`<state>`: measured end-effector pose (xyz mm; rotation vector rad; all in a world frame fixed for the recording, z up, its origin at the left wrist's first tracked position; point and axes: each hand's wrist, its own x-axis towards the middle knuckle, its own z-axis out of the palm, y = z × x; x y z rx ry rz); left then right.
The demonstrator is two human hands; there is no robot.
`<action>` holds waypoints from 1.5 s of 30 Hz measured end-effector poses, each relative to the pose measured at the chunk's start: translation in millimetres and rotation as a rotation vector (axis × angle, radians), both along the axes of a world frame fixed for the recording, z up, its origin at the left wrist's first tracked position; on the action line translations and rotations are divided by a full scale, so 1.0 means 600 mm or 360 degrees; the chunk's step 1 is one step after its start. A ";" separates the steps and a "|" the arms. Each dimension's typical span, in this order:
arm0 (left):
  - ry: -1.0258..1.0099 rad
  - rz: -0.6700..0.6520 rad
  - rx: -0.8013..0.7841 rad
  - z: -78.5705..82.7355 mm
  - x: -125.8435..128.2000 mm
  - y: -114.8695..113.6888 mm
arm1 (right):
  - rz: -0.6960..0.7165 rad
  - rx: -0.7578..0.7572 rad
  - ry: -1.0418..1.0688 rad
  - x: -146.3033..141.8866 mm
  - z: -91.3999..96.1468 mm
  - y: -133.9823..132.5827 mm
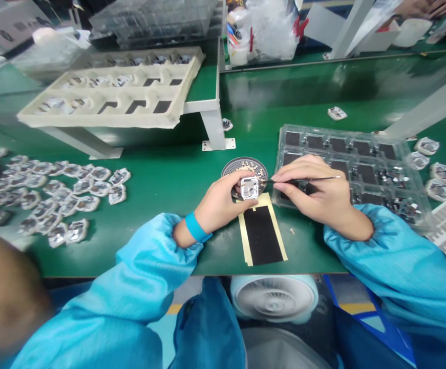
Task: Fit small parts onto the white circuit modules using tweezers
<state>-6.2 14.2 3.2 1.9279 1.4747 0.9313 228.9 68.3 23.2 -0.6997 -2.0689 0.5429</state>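
Observation:
My left hand (219, 202) pinches a small white square part (249, 187) over a round perforated metal dish (241, 166). My right hand (317, 192) holds thin tweezers (322, 179), with their tip pointing left at the part. Just below the part lies a black sheet on a yellow backing (263, 234). Both arms wear blue sleeves, and a blue band circles the left wrist.
A clear tray (361, 159) with dark compartments lies under my right hand. Several small wrapped parts (54, 197) are spread at the left and more (438, 174) at the right. A beige tray (111, 89) sits on a raised shelf. A white fan (274, 297) sits below the table edge.

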 end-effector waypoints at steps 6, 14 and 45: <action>0.0018 -0.0013 0.0030 -0.002 -0.001 0.001 | 0.0023 0.0067 -0.0024 0.000 0.000 0.000; 0.0013 -0.0035 0.0062 -0.003 -0.002 0.001 | 0.0059 0.0307 0.0021 -0.003 -0.008 0.003; -0.0208 -0.0008 0.0098 -0.015 -0.002 0.003 | 0.0023 0.0078 0.0052 -0.005 -0.006 -0.001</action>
